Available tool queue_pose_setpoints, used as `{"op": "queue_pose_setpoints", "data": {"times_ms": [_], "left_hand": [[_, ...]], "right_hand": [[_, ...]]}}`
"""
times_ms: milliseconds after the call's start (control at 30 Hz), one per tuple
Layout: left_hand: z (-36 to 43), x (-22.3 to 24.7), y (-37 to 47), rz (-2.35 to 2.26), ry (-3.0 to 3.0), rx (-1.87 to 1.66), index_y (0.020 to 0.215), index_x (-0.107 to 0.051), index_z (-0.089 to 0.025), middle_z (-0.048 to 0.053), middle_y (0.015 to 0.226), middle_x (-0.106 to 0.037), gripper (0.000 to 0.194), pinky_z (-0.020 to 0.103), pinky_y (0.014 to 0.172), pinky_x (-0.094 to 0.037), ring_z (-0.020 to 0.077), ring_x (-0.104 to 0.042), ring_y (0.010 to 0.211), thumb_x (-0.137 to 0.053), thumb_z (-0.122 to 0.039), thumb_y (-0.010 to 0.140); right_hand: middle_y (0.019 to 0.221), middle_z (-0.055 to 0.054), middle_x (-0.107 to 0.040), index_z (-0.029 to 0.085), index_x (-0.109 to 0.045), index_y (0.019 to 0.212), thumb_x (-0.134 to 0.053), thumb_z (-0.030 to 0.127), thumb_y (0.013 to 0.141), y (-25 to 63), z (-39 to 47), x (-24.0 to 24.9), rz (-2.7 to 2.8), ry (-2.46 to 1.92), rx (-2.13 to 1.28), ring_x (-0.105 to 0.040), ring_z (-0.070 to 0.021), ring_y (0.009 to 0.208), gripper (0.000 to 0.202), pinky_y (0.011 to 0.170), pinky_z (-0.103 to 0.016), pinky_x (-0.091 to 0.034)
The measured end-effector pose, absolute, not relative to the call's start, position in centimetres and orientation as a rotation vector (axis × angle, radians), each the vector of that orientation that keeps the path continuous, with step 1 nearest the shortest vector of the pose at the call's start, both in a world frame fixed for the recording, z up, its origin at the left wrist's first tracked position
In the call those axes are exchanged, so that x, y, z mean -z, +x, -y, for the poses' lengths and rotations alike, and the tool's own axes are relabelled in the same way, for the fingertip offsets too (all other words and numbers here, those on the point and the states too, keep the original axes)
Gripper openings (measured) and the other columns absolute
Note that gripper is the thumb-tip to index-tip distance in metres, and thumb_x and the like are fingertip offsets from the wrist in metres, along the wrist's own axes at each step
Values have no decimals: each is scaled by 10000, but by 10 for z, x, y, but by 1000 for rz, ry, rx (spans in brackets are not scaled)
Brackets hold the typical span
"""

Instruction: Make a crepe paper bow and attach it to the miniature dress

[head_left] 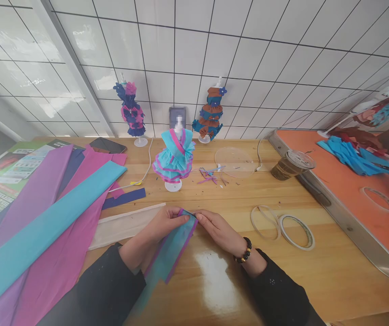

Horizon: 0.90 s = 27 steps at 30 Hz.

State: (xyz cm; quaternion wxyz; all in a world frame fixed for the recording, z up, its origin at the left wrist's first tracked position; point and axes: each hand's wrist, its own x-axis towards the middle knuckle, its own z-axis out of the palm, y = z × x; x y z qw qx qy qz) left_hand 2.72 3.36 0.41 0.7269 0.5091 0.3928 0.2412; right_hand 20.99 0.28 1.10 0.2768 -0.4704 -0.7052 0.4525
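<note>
Black sleeves (279,287) | left fingers (180,221), right fingers (203,220) | pinching blue strip (174,246) by far end

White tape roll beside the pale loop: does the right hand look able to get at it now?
Probably yes, once the right hand leaves the blue strip: only the thin pale loop lies between that hand and the tape roll.

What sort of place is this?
Likely a small craft workspace: a miniature turquoise dress stands on the wooden table, coloured fabric-like lengths are piled at picture left, and the left hand and right hand hold a purple-edged blue strip.
</note>
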Motion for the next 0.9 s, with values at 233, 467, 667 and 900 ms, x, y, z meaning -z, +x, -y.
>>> {"op": "queue_pose_setpoints", "data": {"times_ms": [233,467,667,900], "left_hand": [[-34,-4,27,-857,1123,-539,656,-617,-134,-10,545,-595,211,205,470,-369,97,-502,480,-617,-342,696],[-34,-7,27,-814,1102,-528,674,-620,-130,-3,575,-605,234,202,485,-379,92,-508,492,-599,-359,719],[-33,-7,26,-798,1107,-520,687,-617,-128,7,595,-612,244,211,506,-392,103,-523,519,-569,-361,746],[-33,-6,25,-782,1143,-530,661,-591,-135,-19,542,-539,249,209,488,-334,87,-445,490,-521,-347,771]], "right_hand": [[899,-44,-625,211,-592,984,-270,409,906,209,-3,-10,1891,-1276,-1209,-561,-167,843,386,773,-285,-432],[889,-43,-619,206,-591,959,-274,404,905,208,-3,-8,1884,-1281,-1200,-560,-164,836,377,767,-278,-430],[897,-47,-617,205,-583,949,-278,396,907,209,-3,-6,1885,-1285,-1189,-557,-165,846,362,774,-285,-429],[872,-44,-616,196,-587,909,-287,388,905,209,-3,-6,1885,-1294,-1176,-560,-168,827,357,759,-278,-424]]}}
